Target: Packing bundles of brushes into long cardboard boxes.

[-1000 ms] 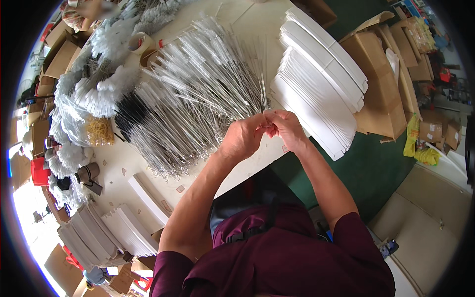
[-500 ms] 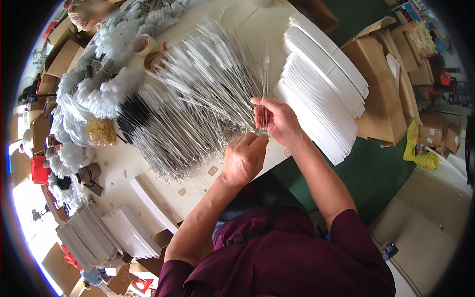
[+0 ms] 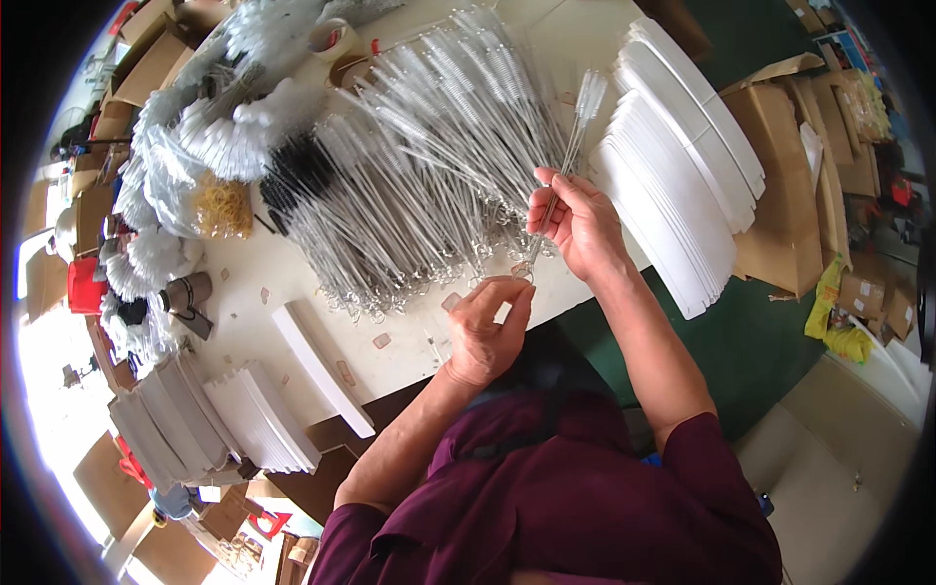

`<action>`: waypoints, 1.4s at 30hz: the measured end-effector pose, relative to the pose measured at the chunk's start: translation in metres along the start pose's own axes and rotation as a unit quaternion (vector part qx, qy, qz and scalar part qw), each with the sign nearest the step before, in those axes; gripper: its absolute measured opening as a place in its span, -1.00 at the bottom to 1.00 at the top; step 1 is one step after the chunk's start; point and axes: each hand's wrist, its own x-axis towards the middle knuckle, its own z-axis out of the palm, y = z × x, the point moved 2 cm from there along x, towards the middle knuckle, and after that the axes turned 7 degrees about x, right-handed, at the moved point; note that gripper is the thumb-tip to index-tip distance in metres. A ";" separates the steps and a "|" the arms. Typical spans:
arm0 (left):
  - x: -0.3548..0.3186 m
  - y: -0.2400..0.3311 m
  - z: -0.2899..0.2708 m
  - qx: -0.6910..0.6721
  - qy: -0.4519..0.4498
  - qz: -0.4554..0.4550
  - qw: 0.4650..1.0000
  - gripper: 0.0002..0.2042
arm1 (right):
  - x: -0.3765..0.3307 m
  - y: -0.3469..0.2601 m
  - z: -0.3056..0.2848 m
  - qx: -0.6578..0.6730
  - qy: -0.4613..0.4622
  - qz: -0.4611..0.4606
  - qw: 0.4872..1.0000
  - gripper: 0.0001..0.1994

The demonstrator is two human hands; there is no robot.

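Note:
Above the table's near edge, my right hand (image 3: 583,224) is closed around the thin wire stems of a few straw-cleaning brushes (image 3: 587,99). Their pale bristle ends point up and lean right; the looped wire ends hang below the hand. My left hand (image 3: 483,336) is just below and to the left, thumb and forefinger pinched together at those loops, with a gap between the arched fingers. Right behind both hands lies a wide heap of similar brushes (image 3: 468,93), bristles toward the far side and loops toward me.
White folded card sheets (image 3: 663,195) are stacked right of the heap, beside an open brown carton (image 3: 775,185). Bundled brushes (image 3: 234,141), a bag of yellow rubber bands (image 3: 222,207), and a tape roll (image 3: 334,39) are left and behind. A white strip (image 3: 320,370) lies near the left front edge.
The whole view has shifted. My right hand has drawn apart from my left, and the held brushes now tilt right, standing clear of the heap. My left hand's fingers have arched, opening a gap.

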 end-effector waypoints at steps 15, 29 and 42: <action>-0.014 -0.022 -0.065 -0.359 0.068 -0.299 0.882 -0.82 | -0.024 0.035 0.053 -0.037 -0.069 -0.069 0.994 -0.73; -0.035 -0.038 -0.089 -0.539 -0.050 -0.286 0.790 -0.79 | -0.033 0.055 0.061 -0.060 -0.084 -0.052 0.993 -0.72; -0.037 -0.037 -0.089 -0.437 -0.004 -0.278 0.856 -0.73 | -0.041 0.067 0.067 -0.069 -0.086 -0.002 0.994 -0.74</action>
